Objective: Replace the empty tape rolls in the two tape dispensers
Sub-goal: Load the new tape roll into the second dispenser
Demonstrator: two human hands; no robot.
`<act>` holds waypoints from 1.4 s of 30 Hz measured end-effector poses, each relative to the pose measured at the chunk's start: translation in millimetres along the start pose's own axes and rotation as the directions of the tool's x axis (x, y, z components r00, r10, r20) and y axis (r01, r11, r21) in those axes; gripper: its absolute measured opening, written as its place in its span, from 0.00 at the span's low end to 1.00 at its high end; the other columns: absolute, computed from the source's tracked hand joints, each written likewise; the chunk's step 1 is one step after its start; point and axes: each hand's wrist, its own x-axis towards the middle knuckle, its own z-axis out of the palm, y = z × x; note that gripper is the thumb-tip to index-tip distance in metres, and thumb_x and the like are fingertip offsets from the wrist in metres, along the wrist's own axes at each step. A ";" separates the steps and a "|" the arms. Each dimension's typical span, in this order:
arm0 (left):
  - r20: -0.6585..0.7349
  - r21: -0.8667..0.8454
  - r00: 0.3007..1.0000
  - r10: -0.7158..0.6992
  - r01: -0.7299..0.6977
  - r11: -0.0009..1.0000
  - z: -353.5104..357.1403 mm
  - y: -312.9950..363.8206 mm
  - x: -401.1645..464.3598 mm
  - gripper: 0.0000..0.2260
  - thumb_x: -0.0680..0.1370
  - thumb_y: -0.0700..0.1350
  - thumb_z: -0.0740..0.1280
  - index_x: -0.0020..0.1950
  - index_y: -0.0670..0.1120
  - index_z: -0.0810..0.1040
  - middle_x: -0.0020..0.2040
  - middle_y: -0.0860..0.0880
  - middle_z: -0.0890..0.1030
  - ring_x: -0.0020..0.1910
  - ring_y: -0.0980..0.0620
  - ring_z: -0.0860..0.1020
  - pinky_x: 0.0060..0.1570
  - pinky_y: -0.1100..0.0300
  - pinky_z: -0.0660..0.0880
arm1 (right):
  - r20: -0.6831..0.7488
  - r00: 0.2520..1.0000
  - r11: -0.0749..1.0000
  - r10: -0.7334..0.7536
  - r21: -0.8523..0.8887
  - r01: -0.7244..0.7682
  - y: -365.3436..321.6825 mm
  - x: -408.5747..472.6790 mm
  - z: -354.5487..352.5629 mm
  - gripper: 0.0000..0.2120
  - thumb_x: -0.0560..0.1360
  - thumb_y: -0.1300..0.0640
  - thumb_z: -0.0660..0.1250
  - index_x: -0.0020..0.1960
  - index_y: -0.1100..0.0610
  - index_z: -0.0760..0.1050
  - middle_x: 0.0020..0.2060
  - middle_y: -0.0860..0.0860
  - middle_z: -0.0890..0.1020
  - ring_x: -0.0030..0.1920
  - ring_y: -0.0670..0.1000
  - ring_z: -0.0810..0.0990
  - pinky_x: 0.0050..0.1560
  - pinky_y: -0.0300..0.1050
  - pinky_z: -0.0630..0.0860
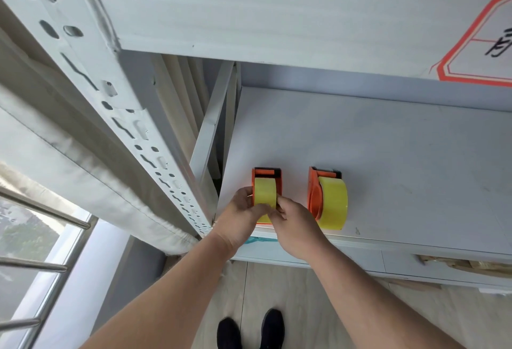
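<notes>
Yellow tape roll (265, 192) sits in the left orange dispenser (266, 179), gripped from both sides: left hand (243, 210) curled on its left edge, right hand (293, 221) pinching its right. Just beside, a second loaded dispenser (315, 196) stands on the white shelf (388, 155).
</notes>
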 end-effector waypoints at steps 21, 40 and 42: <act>0.148 0.102 0.989 0.014 -0.029 0.994 -6.4 7.0 4.3 0.12 0.80 0.36 0.68 0.62 0.45 0.83 0.52 0.51 0.89 0.52 0.55 0.85 0.56 0.60 0.76 | 0.080 0.850 0.532 -0.521 -0.748 0.396 -23.0 28.5 -32.7 0.05 0.74 0.65 0.71 0.42 0.56 0.80 0.45 0.51 0.82 0.48 0.55 0.79 0.39 0.48 0.76; -0.010 0.023 1.000 -0.024 0.025 0.999 3.0 14.7 1.0 0.13 0.83 0.53 0.69 0.59 0.44 0.84 0.51 0.45 0.90 0.46 0.51 0.88 0.39 0.72 0.80 | 0.023 1.000 0.997 0.010 -0.078 -0.008 -44.1 30.7 -44.1 0.19 0.78 0.55 0.71 0.69 0.52 0.81 0.55 0.44 0.87 0.59 0.46 0.83 0.64 0.45 0.79; -0.009 0.045 1.000 -0.026 0.026 0.999 2.2 13.5 1.9 0.13 0.82 0.54 0.70 0.58 0.46 0.84 0.53 0.44 0.89 0.47 0.49 0.87 0.42 0.69 0.80 | 0.004 1.000 0.996 -0.014 -0.091 0.015 -43.2 31.2 -44.8 0.13 0.79 0.55 0.72 0.62 0.51 0.85 0.55 0.44 0.87 0.57 0.44 0.83 0.59 0.40 0.79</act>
